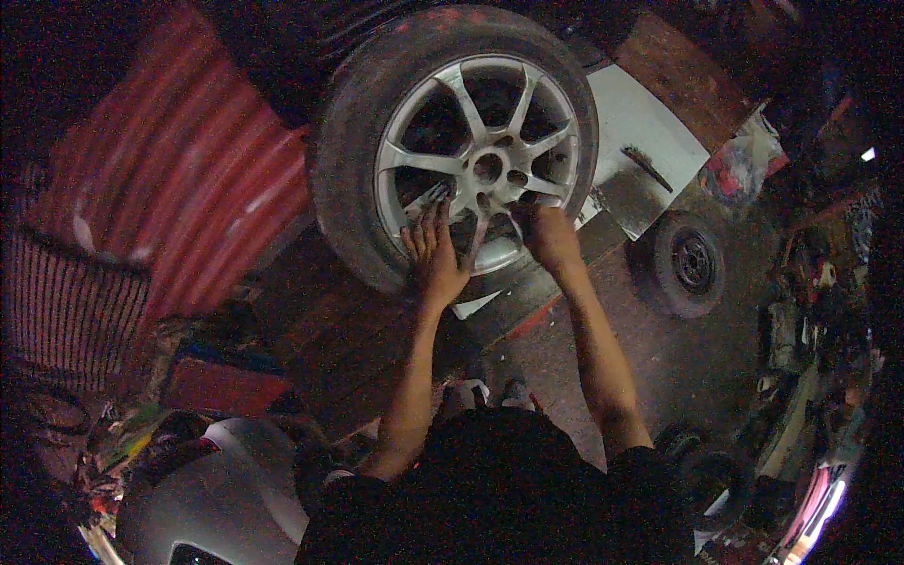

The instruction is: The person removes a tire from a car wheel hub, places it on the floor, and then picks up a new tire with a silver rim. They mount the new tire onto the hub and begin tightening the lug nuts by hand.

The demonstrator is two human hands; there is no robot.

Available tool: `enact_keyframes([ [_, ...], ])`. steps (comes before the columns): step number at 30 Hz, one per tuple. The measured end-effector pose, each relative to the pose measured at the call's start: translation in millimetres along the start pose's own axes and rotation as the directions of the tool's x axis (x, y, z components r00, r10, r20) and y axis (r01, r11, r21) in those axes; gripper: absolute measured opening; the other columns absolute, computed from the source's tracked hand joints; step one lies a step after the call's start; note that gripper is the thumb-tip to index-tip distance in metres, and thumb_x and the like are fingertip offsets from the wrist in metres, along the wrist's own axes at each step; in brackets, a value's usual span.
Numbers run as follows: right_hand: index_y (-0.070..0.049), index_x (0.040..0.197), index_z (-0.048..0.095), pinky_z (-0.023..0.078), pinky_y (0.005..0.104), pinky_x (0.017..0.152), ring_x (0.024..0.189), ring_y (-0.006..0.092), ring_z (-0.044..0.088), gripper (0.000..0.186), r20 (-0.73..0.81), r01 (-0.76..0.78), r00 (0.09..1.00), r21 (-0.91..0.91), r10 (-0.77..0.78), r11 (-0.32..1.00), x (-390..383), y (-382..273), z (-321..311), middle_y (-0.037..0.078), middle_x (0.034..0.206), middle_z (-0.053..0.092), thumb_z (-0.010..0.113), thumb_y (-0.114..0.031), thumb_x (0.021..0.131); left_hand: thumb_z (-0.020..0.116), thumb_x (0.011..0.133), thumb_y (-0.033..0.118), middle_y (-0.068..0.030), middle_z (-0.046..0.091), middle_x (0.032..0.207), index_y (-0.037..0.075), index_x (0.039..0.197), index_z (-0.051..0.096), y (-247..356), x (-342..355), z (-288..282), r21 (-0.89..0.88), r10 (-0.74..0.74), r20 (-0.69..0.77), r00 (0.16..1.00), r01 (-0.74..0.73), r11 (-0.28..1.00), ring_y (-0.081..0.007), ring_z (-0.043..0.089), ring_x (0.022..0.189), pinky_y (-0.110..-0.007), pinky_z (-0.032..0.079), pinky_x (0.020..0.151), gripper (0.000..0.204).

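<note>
In front of me is a large car wheel with a silver, multi-spoked alloy rim [454, 168] inside a dark tyre [345, 179]. My left hand [435, 256] lies over the rim's lower left, its fingers stretched out across a spoke and the rim's edge. At the lower right of the hub, my right hand [548, 237] is closed, with the fingers curled in by a spoke. Whatever those curled fingers hold, if anything, is hidden in shadow. The hub's round centre hole shows just above both hands.
Red corrugated sheet [193, 174] stands at left, above a dark slatted grille [71, 315]. Beyond the wheel's right side lies a white panel [650, 122]; a smaller wheel [692, 264] sits below it. Cluttered parts line the far right. A silver curved body [212, 494] is at lower left.
</note>
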State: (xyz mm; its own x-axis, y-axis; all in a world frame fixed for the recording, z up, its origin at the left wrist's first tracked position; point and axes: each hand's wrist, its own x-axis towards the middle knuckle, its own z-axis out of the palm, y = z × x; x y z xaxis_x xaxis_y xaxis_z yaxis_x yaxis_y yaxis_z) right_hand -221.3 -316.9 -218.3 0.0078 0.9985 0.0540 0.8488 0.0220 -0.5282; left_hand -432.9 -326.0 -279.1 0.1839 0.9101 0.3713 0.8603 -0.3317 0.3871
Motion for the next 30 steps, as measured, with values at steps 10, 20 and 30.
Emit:
enact_keyframes([
  [10,-0.018,0.118,0.071,0.054,0.0517,0.077,0.090,0.0409,0.068,0.027,-0.028,0.002,1.000,0.053,0.000,0.999,-17,37,26,0.019,0.097,0.071,0.057,-0.022,0.095,0.073,0.072,0.017,-0.0176,0.032,0.154,0.006,0.154,0.026,0,3,-12,-0.005,0.025,0.002,1.000,-0.025,1.000,-0.0405,0.025,0.145,-0.063,0.008,0.119,0.095],
  [20,-0.007,0.100,0.071,0.055,0.0516,0.069,0.075,0.0406,0.068,0.019,-0.059,0.146,0.986,-0.172,-0.158,0.974,13,-3,57,0.023,0.081,0.068,0.061,-0.015,0.086,0.072,0.075,0.021,-0.0181,0.032,0.154,0.005,0.154,0.025,8,3,-11,0.007,0.015,-0.001,1.000,-0.015,1.000,-0.0412,0.025,0.145,-0.063,0.009,0.118,0.093],
  [30,-0.005,0.124,0.063,0.052,0.0349,0.054,0.062,0.0173,0.061,0.042,0.459,-0.238,0.881,0.640,-0.115,0.730,56,18,20,0.009,0.084,0.068,0.066,-0.033,0.093,0.074,0.074,0.020,-0.0180,0.032,0.154,0.007,0.155,0.023,6,1,-13,0.037,-0.041,0.076,0.996,0.039,0.999,-0.0398,0.025,0.145,-0.064,0.008,0.118,0.098],
])
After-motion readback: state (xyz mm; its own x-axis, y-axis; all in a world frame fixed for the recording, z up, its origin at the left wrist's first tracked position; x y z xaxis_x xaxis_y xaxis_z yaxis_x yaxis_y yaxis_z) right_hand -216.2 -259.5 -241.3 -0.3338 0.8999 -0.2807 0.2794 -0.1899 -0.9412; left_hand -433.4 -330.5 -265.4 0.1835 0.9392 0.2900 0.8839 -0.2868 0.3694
